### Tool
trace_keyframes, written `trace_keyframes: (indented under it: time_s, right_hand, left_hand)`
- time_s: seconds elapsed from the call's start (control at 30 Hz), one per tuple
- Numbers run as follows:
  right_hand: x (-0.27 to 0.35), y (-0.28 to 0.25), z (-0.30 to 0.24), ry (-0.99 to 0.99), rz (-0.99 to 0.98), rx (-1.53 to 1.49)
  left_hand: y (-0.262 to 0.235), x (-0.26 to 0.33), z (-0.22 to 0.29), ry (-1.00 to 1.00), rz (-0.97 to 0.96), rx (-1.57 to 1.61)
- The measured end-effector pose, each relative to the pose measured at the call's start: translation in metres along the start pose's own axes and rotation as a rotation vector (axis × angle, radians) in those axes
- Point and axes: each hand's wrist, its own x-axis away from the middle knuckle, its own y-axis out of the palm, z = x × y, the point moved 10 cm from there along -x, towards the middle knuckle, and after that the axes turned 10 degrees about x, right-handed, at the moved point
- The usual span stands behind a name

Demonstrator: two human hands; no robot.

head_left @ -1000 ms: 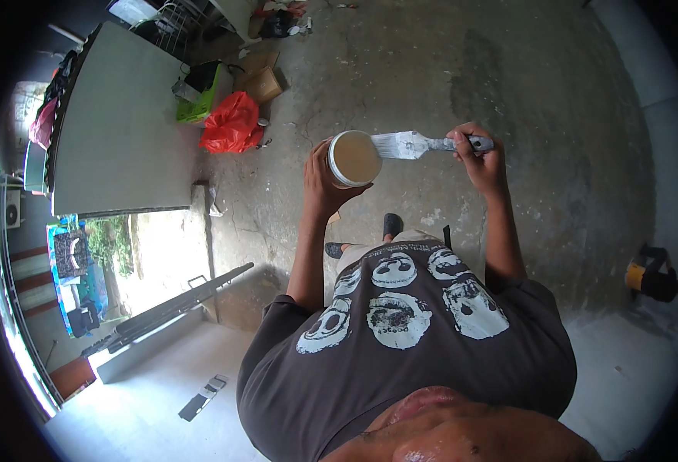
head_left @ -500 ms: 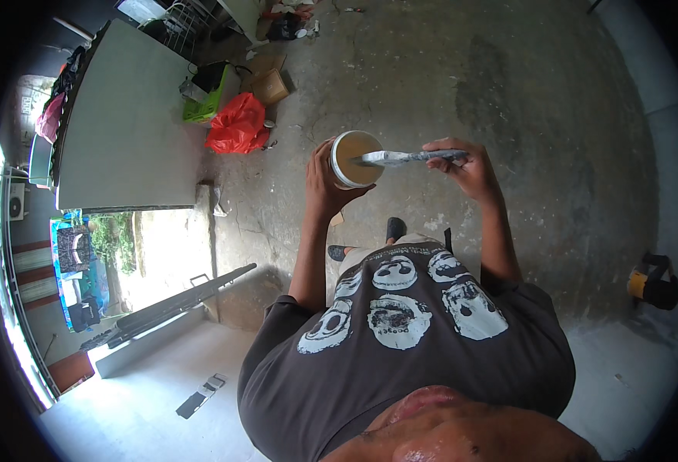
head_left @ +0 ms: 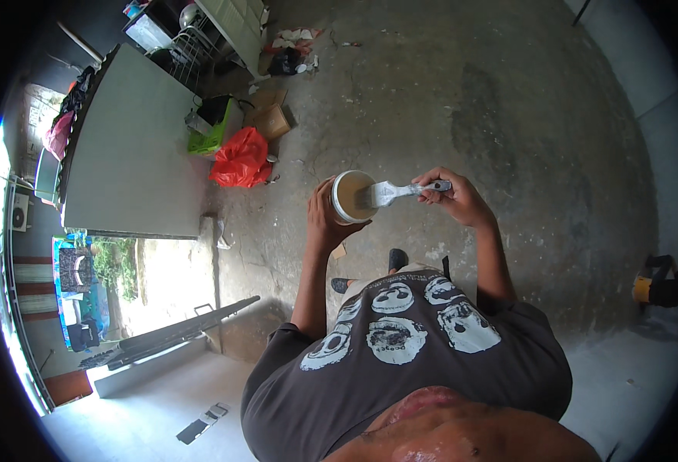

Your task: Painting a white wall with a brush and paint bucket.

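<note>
My left hand (head_left: 323, 212) is wrapped round a small white tub (head_left: 337, 217) from its left side. The tub's round mouth faces me, and a tan inside shows; I cannot tell how much is in it. In my right hand (head_left: 460, 196) is the handle of a flat paintbrush (head_left: 385, 192), gripped between thumb and fingers. The brush is whitish and smeared, and it lies nearly level. Its bristle end reaches over the rim into the tub, where the tips are hard to make out.
On the concrete floor (head_left: 539, 154) lie a red plastic bag (head_left: 242, 160), a green crate (head_left: 214, 138) and a cardboard box (head_left: 270, 122). A large pale panel (head_left: 135, 154) stands at left beside a bright doorway. At the far right sits a black-and-yellow object (head_left: 660, 286).
Tub and hands appear lower in the picture, as does the room around them. The brush has turned to show its flat face, and my right hand has come closer to the tub.
</note>
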Motion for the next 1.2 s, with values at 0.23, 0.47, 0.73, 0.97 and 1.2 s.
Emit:
trace_keyframes:
  time_s: [0.23,0.47,0.73,0.97,1.2]
  right_hand:
    - [0.007,-0.010,0.001,0.067,0.048,-0.020]
    - [0.015,-0.023,0.017,0.124,0.106,-0.045]
    - [0.025,-0.045,0.030,0.173,0.209,-0.015]
    - [0.026,-0.050,0.020,0.172,0.240,-0.005]
    - [0.029,-0.052,0.026,0.172,0.247,-0.016]
  left_hand:
    - [0.001,0.002,0.006,0.016,-0.017,0.003]
    - [0.005,0.009,0.001,-0.012,-0.035,0.001]
    - [-0.004,0.018,0.000,-0.005,-0.012,-0.068]
    - [-0.003,0.017,-0.008,-0.038,-0.020,-0.053]
    - [-0.001,0.016,-0.006,-0.024,-0.030,-0.049]
